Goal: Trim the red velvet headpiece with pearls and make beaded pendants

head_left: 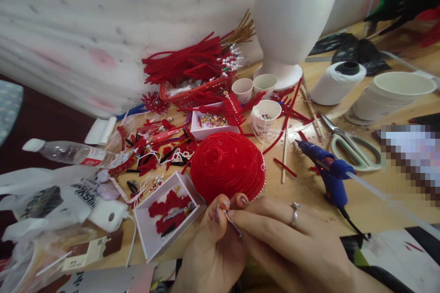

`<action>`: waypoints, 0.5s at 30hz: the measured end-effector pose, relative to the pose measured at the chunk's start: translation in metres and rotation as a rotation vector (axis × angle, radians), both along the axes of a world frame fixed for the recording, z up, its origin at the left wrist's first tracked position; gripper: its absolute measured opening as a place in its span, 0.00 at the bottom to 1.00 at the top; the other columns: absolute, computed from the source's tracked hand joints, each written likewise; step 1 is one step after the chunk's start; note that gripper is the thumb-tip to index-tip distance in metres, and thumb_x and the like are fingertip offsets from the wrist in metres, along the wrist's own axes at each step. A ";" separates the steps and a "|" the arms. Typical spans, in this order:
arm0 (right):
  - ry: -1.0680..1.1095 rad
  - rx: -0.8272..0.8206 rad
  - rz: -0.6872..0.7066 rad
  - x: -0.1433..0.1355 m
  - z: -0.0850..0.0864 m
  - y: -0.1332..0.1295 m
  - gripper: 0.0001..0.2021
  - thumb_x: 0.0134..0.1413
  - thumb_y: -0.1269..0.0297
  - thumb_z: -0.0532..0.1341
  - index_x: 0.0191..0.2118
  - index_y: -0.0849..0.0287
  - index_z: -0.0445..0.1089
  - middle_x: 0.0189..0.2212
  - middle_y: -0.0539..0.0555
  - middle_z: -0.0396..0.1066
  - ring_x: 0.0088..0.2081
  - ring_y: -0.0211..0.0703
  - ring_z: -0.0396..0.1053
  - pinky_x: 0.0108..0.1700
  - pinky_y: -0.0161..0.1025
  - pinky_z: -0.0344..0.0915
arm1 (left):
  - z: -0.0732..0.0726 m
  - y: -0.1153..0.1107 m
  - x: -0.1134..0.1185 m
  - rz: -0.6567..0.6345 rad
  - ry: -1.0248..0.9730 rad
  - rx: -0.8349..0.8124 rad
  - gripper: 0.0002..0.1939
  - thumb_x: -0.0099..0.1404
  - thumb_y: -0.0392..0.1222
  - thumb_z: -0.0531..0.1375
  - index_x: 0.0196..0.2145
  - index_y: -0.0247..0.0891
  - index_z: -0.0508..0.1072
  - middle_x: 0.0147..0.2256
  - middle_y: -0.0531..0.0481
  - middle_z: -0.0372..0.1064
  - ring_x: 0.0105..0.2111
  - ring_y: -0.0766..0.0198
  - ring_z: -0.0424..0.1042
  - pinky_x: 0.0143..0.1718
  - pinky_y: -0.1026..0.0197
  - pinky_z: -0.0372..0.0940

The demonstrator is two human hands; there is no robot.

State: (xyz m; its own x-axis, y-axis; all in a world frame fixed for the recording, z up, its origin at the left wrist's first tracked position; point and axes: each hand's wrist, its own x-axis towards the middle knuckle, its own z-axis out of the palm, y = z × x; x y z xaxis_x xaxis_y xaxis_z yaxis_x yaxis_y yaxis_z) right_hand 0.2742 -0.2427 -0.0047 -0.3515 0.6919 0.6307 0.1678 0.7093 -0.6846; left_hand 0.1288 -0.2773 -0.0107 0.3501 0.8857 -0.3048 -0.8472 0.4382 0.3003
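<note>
My left hand (215,242) and my right hand (295,233) meet at the near edge of the table, fingertips pinched together. Between them is a small thin piece (233,225) with a pale tip and a darker shaft; its kind does not show clearly. Just beyond my fingers sits a red coiled dome (223,162), fuzzy like chenille stem, edged with a string of small white beads. To the left of my hands stands a white box (151,240) with red fuzzy flower shapes, beads and a silvery piece in it. My fingers hide part of the dome's near edge.
A blue glue gun (325,165), scissors (360,146) and a thread cone (338,82) lie to the right. Behind are a white foam head (292,18), paper cups (266,112) and a red basket (192,94). A plastic bottle (72,152) lies left.
</note>
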 end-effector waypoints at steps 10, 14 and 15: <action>-0.029 -0.040 0.023 0.001 -0.001 -0.001 0.09 0.67 0.73 0.56 0.46 0.60 0.73 0.35 0.52 0.79 0.35 0.35 0.78 0.43 0.26 0.75 | 0.000 0.000 0.000 0.006 0.005 -0.070 0.05 0.58 0.40 0.72 0.32 0.43 0.80 0.37 0.58 0.81 0.41 0.75 0.77 0.46 0.74 0.66; -0.018 -0.084 0.042 0.001 -0.001 -0.002 0.08 0.65 0.74 0.57 0.45 0.60 0.73 0.34 0.53 0.78 0.33 0.35 0.77 0.39 0.27 0.75 | -0.002 -0.001 -0.001 -0.002 -0.003 -0.068 0.05 0.58 0.40 0.72 0.32 0.44 0.80 0.38 0.59 0.82 0.42 0.75 0.77 0.46 0.73 0.66; -0.008 -0.095 0.047 0.001 -0.002 -0.002 0.09 0.65 0.74 0.57 0.45 0.60 0.73 0.34 0.53 0.78 0.33 0.35 0.77 0.39 0.27 0.75 | -0.003 -0.001 -0.001 -0.004 -0.004 -0.069 0.05 0.58 0.40 0.72 0.32 0.44 0.80 0.39 0.59 0.82 0.42 0.75 0.77 0.46 0.73 0.66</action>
State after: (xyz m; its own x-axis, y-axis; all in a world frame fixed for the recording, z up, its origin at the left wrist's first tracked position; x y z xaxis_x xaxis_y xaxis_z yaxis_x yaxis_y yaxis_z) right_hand 0.2756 -0.2445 -0.0063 -0.3895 0.7309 0.5604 0.1413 0.6487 -0.7478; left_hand 0.1279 -0.2783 -0.0135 0.3553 0.8611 -0.3637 -0.8466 0.4614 0.2653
